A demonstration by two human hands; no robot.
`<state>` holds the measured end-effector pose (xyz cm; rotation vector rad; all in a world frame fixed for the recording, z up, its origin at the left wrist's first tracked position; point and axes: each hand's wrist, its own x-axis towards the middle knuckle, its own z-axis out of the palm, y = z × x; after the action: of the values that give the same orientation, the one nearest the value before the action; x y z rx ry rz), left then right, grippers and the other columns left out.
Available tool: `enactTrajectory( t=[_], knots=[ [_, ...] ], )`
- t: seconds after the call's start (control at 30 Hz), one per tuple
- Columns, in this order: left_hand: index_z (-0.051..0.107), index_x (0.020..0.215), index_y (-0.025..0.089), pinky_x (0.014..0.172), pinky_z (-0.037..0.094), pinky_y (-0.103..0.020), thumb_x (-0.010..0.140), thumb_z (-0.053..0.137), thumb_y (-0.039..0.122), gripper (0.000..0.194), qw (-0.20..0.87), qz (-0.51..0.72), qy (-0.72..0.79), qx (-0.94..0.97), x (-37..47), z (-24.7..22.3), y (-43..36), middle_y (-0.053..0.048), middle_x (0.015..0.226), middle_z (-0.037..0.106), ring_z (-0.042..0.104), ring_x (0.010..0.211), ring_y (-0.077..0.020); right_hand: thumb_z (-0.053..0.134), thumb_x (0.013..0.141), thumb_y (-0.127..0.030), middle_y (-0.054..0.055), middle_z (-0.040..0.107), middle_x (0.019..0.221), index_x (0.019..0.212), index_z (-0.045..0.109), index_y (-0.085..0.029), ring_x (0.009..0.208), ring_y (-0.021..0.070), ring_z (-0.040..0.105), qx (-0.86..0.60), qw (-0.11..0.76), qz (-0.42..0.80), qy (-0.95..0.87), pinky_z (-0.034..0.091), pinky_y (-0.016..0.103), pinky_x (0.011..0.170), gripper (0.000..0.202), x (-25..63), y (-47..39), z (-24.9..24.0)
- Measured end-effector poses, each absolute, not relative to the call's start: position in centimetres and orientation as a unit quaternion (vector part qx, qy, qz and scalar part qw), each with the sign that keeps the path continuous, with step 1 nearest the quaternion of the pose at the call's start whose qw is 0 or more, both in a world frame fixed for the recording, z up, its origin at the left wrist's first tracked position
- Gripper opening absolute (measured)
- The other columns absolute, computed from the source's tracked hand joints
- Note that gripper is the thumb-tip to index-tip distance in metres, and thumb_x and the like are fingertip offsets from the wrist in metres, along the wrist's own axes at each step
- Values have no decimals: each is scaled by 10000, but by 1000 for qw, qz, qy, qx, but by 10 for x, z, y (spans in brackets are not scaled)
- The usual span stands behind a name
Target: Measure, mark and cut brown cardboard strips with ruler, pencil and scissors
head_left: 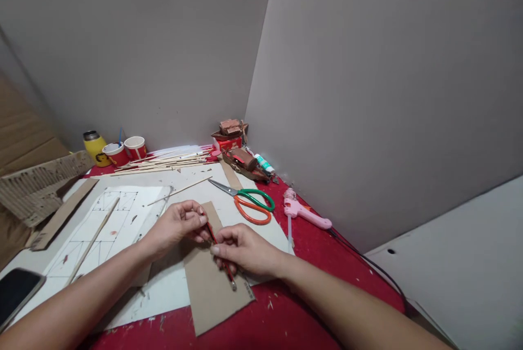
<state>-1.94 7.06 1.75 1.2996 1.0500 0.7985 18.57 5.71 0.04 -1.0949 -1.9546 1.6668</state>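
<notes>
A red and black pencil [211, 232] is pinched between both my hands, slanting over a strip of brown cardboard [212, 295]. My left hand [183, 225] has its fingers closed on the upper end. Lower down the shaft, my right hand [241, 249] grips it with thumb and fingers, and the silvery end sticks out below. The cardboard lies flat, partly on white paper and partly on the red cloth. Just beyond my right hand are scissors [254, 206] with one green and one orange handle, blades apart.
A pink glue gun [306, 213] lies at right, its cable running along the wall. Left are a drawing sheet [131, 230], a phone [18, 290] and cardboard pieces [65, 216]. Behind stand paper cups [135, 147], a yellow bottle [96, 149], thin sticks [171, 162] and small model boats [245, 162].
</notes>
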Motion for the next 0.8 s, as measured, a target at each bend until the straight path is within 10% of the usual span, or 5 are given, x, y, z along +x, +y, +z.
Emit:
enactTrajectory(
  t=[0.37, 0.8],
  knots=[
    [637, 985, 206, 572, 398, -303, 805, 637, 426, 285, 348, 211, 588, 699, -44, 21, 84, 19, 542, 624, 581, 504, -191, 462, 960, -278, 103, 625, 834, 842, 548, -179, 795, 234, 559, -480, 116, 281, -823, 324, 319, 695, 176, 218, 68, 24],
    [690, 1013, 208, 676, 462, -323, 856, 638, 355, 221, 221, 180, 600, 748, -45, 19, 86, -74, 865, 738, 655, 721, -224, 404, 988, -366, 1, 567, 687, 735, 434, -232, 626, 156, 547, -445, 199, 345, -802, 412, 278, 582, 288, 203, 66, -7]
  ],
)
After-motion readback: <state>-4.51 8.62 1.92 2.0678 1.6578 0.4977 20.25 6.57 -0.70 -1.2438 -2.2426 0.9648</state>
